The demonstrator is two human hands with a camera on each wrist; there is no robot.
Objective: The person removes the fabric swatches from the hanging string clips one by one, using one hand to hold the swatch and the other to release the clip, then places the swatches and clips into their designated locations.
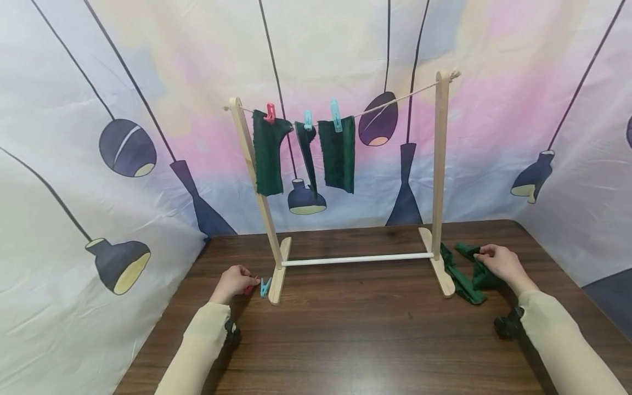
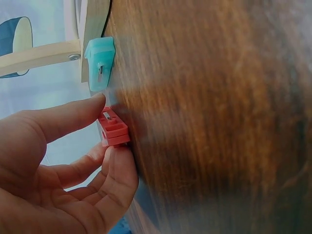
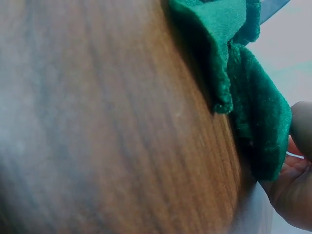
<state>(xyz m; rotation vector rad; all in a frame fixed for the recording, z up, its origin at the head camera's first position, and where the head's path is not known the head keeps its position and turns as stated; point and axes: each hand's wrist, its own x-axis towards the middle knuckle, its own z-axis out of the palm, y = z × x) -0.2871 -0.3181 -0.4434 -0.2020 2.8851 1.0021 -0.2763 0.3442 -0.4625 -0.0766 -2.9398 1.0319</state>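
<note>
my left hand (image 1: 233,282) has a red peg (image 2: 116,131) pinched down at the table (image 1: 355,329), blue peg (image 2: 101,51) just beside; my right hand (image 1: 501,263) pinches green cloth (image 3: 261,112) near the wooden rack (image 1: 440,164); only the left wrist view shows the pegs' metal bits; the right wrist view cuts that hand off

Head view: left hand (image 1: 232,284) is partly hiding the red clothespin (image 2: 116,127); both sleeves (image 1: 199,337) and the worktop (image 1: 345,340) are running out past the lower edge. Left wrist view: left and bottom edges are cropping that hand; a blue patch (image 2: 120,226) below is showing too little to identify. Right wrist view: right edge is cutting off most of the right hand (image 1: 501,265), top edge is cropping the green cloth (image 3: 261,112), and worktop grain is blurring.
</note>
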